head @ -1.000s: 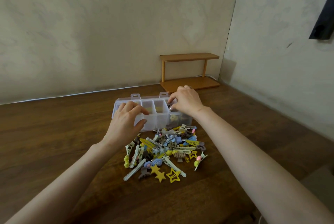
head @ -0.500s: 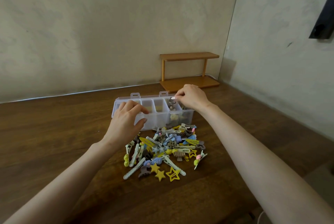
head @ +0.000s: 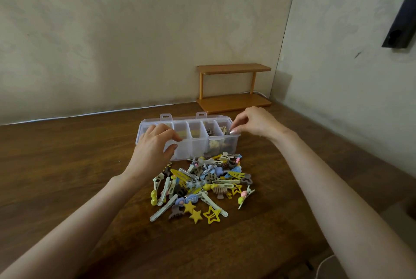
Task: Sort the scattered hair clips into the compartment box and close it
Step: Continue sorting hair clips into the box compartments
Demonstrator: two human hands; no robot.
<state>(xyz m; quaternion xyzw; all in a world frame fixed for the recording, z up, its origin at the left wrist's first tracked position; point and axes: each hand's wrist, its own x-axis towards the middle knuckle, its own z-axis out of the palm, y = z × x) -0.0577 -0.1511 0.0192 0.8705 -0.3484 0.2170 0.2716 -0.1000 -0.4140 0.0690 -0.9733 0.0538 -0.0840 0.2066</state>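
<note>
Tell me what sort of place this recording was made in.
Probably a room in a home: a dark wooden table set into a corner of plain pale walls, a small two-tier wooden shelf at the back, and a compartment box with a pile of hair clips in front.

Both bare forearms reach forward. The left hand [head: 155, 146] curls fingers and thumb round the compartment box [head: 198, 149]; the right hand [head: 253, 123] points bunched fingertips downward, wrist raised.

A dark wooden counter [head: 67, 166] carries a clear compartment box [head: 198, 146], a heap of hair clips [head: 202, 184] just in front, and a small wooden shelf [head: 234, 87] behind.
</note>
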